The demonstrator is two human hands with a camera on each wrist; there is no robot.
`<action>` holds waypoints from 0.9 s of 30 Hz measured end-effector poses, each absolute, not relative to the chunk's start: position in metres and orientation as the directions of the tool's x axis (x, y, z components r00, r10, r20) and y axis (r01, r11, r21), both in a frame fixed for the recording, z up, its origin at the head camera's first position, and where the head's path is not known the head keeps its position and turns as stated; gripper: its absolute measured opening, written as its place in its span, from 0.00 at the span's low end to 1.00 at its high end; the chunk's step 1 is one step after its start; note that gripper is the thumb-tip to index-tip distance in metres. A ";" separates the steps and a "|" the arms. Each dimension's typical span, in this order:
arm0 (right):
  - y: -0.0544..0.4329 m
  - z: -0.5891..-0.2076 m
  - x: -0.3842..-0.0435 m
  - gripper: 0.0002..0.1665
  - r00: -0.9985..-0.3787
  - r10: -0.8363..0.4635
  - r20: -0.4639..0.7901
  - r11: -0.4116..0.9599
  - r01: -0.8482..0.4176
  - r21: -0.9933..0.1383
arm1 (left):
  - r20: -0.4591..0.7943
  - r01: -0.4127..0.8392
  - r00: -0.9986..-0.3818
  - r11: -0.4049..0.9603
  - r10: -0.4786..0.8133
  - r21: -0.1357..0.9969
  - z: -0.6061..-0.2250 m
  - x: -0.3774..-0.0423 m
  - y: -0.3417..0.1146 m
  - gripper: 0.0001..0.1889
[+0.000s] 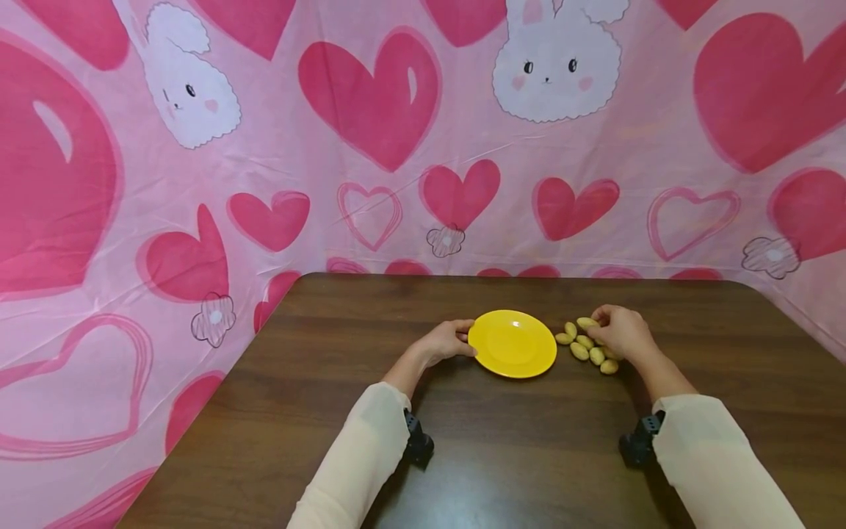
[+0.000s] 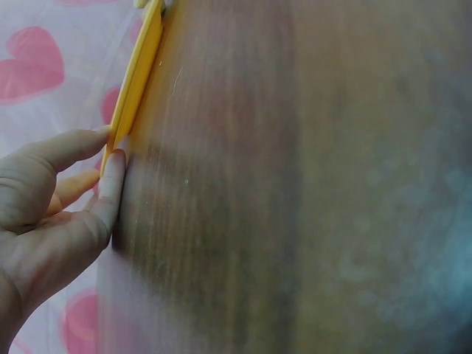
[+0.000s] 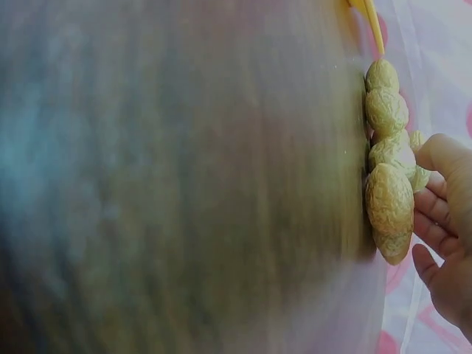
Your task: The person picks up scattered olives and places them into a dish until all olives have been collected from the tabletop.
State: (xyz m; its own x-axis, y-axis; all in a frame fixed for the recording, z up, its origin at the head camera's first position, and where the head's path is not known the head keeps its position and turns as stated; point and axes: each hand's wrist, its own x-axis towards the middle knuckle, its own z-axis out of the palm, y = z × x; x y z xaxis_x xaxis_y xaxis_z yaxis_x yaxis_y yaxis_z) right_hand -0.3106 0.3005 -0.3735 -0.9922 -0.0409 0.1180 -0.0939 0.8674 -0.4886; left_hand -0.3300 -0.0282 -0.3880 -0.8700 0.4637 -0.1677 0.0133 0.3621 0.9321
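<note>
A round yellow plate [image 1: 514, 345] lies on the table, and my left hand [image 1: 444, 342] pinches its left rim. In the left wrist view the fingers of the left hand [image 2: 59, 195] meet the plate's edge [image 2: 136, 81] from above and below. Right of the plate lies a loose cluster of several wrinkled yellow-green ovals [image 1: 579, 351], whose kind I cannot make out. My right hand [image 1: 623, 332] reaches over them, its fingertips pinching one oval [image 1: 586, 323] at the far side. In the right wrist view nearer ovals [image 3: 389, 203] partly hide this hand [image 3: 446, 214].
The dark wooden table [image 1: 515, 463] ends at a pink cloth [image 1: 463, 132] printed with hearts and rabbits, hanging behind and to the left. A small black camera is strapped at each wrist, beyond cream sleeves [image 1: 357, 455].
</note>
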 end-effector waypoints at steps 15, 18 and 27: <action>0.283 -0.372 -0.312 0.16 -0.980 -0.076 0.186 0.847 -0.162 -0.506 | -0.163 0.027 -0.873 0.380 0.459 0.925 -0.390 -0.332 -0.029 0.33; 0.279 -0.372 -0.313 0.18 -0.982 -0.087 0.169 0.842 -0.163 -0.514 | -0.159 0.030 -0.871 0.375 0.465 0.927 -0.390 -0.331 -0.029 0.33; 0.268 -0.370 -0.316 0.21 -0.993 -0.079 0.087 0.825 -0.114 -0.553 | -0.171 0.018 -0.876 0.385 0.451 0.923 -0.390 -0.331 -0.029 0.33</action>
